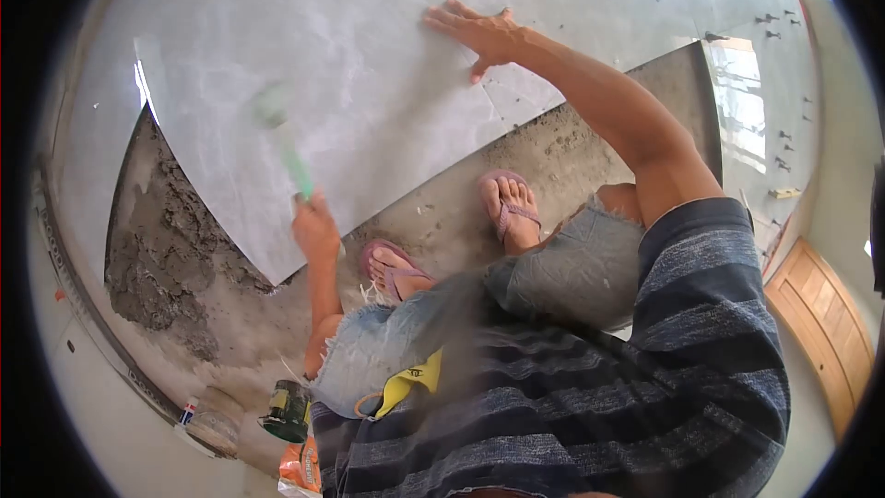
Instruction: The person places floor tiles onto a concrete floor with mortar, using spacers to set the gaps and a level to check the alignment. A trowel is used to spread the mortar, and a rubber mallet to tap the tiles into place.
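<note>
My left hand (316, 229) is closed round the green handle of a mallet (295, 166). The mallet's pale head is smeared by motion over a large grey marbled tile (350, 111); whether it touches the tile cannot be told. My right hand (489, 37) lies on the glossy tiles with its fingers spread, farther forward and to the right, holding nothing. Rough grey mortar (161, 249) shows beside the tile's left edge, and a strip of bare floor (433, 212) runs along its near edge.
My sandalled feet (509, 207) stand on the bare floor. Small dark clips (772, 34) dot the tiles at right. A dark tin (288, 410), an orange packet (300, 466) and a clear container (214, 420) are at lower left. A wooden door (820, 314) is at right.
</note>
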The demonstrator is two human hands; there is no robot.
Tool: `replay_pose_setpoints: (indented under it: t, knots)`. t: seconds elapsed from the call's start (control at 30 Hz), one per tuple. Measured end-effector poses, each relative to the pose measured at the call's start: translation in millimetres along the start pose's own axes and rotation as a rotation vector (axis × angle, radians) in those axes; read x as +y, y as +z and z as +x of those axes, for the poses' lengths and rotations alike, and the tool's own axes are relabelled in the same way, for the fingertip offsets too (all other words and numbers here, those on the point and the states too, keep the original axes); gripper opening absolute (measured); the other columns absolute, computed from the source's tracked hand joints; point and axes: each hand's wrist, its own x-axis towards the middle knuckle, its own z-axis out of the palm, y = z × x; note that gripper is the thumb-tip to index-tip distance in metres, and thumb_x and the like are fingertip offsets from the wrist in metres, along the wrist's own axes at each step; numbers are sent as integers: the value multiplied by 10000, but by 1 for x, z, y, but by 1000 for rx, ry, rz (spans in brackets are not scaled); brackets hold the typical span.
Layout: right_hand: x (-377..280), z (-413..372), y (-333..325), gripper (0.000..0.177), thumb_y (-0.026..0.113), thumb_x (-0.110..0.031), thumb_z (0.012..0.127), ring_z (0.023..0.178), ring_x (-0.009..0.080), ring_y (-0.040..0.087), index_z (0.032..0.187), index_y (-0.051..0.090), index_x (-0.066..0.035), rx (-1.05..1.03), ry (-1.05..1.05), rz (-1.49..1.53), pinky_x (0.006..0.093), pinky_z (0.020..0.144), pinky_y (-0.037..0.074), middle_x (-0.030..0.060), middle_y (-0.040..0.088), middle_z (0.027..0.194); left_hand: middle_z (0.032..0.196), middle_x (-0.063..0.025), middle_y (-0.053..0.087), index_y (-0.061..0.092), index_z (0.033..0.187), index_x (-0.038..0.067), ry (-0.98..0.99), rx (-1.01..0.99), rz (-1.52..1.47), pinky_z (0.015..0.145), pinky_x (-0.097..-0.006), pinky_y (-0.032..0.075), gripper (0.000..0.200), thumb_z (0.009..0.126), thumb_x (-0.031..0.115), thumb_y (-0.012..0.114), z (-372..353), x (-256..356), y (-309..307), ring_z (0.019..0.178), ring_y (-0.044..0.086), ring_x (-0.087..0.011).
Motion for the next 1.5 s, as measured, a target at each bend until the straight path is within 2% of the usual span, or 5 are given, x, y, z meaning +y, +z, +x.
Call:
replay_pose_setpoints:
  t: [0.1, 0.23, 0.43, 0.73, 1.5]
  knots:
    - [8, 7, 8, 1223, 879, -252, 576, 1462, 229, 88, 1518, 99, -282, 19, 8, 20, 781, 956, 343, -77, 53, 1593, 620, -120, 575, 569, 920, -7, -346, -158, 133, 523, -366, 443, 391, 984, 357, 442, 27, 53, -3, 552, 564, -219]
    - [4, 2, -7, 1259, 889, -309, 549, 1463, 244, 90, 1522, 91, -261, -6, -13, -44, 753, 930, 380, -71, 49, 1597, 631, -191, 556, 560, 911, 2, -130, 54, -312, 505, -383, 437, 428, 976, 408, 440, 17, 63, 0, 515, 538, -304]
    - [6, 4, 2, 1354, 866, -513, 498, 1463, 298, 70, 1530, 29, -255, -15, -19, -196, 786, 912, 342, -40, 2, 1604, 804, -261, 641, 570, 893, 21, -189, -202, 214, 721, -582, 447, 520, 955, 520, 440, 30, 35, 30, 801, 596, -502]
    - [99, 88, 127, 1320, 756, -697, 519, 1441, 420, 60, 1528, 124, -129, 410, -558, -52, 761, 990, 252, 121, 74, 1593, 1153, -245, 611, 522, 1246, 26, -233, -312, 253, 920, -493, 449, 644, 861, 540, 564, 18, -24, 60, 1103, 580, -407]
    - [13, 7, 12, 1323, 862, -551, 516, 1466, 313, 44, 1525, 82, -200, 40, -121, 55, 822, 943, 235, -7, 32, 1603, 983, -177, 673, 568, 1062, 64, -286, -458, 288, 829, -482, 484, 728, 700, 688, 664, 29, 27, 19, 977, 639, -367]
